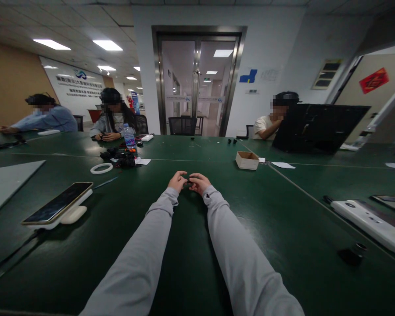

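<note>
Both arms, in light grey sleeves, reach forward over the dark green table (145,193). A small black piece (188,180) sits between my fingertips, too small and too far covered for me to tell its kind. My left hand (177,181) has thumb and fingers closed on its left side. From the other side, my right hand (200,182) grips it with bent fingers. The hands stay close together, just above the tabletop.
Left lie a phone on a white stand (61,204), a white ring (101,168), black gear (120,157) and a water bottle (129,137). Right stand a small open box (247,161), a black monitor (319,128), a white device (370,224) and a black cylinder (358,251). Three people sit opposite.
</note>
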A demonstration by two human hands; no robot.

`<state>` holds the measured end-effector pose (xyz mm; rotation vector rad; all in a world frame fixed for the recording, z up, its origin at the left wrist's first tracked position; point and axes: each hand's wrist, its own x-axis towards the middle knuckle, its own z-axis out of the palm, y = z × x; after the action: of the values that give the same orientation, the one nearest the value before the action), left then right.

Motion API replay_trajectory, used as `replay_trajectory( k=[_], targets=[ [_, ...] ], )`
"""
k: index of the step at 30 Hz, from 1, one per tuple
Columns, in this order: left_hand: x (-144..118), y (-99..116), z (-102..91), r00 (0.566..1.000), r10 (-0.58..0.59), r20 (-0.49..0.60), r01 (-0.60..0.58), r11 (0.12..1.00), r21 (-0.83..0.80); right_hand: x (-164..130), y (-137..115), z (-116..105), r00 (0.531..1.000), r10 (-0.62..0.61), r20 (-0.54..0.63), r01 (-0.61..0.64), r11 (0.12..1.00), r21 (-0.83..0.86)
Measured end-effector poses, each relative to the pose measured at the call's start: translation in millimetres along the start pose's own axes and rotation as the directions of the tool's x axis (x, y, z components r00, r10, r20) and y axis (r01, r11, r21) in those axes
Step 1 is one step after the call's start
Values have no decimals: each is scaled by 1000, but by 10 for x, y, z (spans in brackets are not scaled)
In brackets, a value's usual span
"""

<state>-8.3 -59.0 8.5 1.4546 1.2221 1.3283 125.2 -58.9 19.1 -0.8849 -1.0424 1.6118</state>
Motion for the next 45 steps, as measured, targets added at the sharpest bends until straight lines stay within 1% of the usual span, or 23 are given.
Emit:
replay_trajectory(
  k=[3,9,12,16,20,23,27,29,31,35,39,45],
  targets=[
    [5,13,-9,999,-26,18,26,1000,2,8,0,-2,1000,8,9,-8,1000,-8],
    [12,30,-9,998,-42,50,43,999,-25,11,-9,-9,1000,21,-9,-21,1000,7],
    [10,28,-7,999,-11,43,12,1000,-14,7,-10,-15,1000,15,-10,-15,1000,11],
    [-4,34,-4,999,-16,45,17,1000,-18,-5,-13,-13,1000,9,-16,-8,1000,23],
    [-27,51,-7,999,22,44,-22,1000,-2,-15,-18,-8,1000,10,-27,-9,999,31],
    [-35,57,-12,999,10,53,-9,1000,-10,-11,-18,-8,999,15,-29,-14,999,31],
    [-33,56,-11,998,29,52,-29,1000,-11,-4,-16,-10,999,16,-28,-15,999,35],
    [-32,57,-9,998,10,58,-8,1000,-20,-7,-16,-8,1000,13,-26,-12,999,32],
    [-32,60,-8,999,-8,51,10,1000,-20,-12,-18,-5,1000,10,-25,-9,999,32],
    [-33,73,-12,1000,-5,17,5,1000,-3,-13,-16,-2,999,17,-29,-16,1000,23],
    [-46,99,-9,1000,-20,7,20,1000,4,-2,-13,-8,999,26,-35,-25,999,20],
    [-64,125,-8,999,30,15,-29,999,-19,-4,-17,-8,1000,14,-25,-13,1000,27]
  ],
)
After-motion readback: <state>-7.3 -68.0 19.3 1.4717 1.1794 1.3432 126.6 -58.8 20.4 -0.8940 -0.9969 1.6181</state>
